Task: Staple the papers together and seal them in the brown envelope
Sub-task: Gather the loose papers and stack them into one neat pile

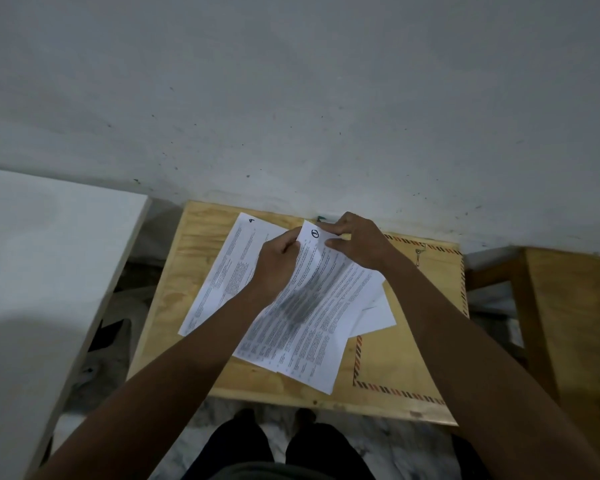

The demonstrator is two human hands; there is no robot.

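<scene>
Left hand: the left hand is curled at the upper left edge of the top sheet, fingers and thumb pinching the paper's margin; its forearm runs in from the lower left.
Right hand: the right hand grips the same sheet at its far top corner, thumb on the printed face and fingers bent behind, beside a circled mark printed on the page.
White slab: a pale flat surface fills the left side, well apart from the papers.
Table: a small plywood table stands against a grey-white wall, and everything in the task lies on it.
Far-left sheet: one printed page lies flat on the table's left half, partly under the left hand and under the top sheet.
Top sheet: densely printed in columns, it is lifted and bowed at its far end between the two hands, while its near end lies over other papers.
Lower sheets: blank white corners stick out to the right from under the top sheet, resting on the envelope.
Brown envelope: the brown envelope lies flat on the table's right half, with a striped border and a string clasp near its far edge, partly covered by the papers.
Wooden piece: another wooden piece stands to the right of the table.
Floor: dark-trousered legs show below the table's near edge.
</scene>
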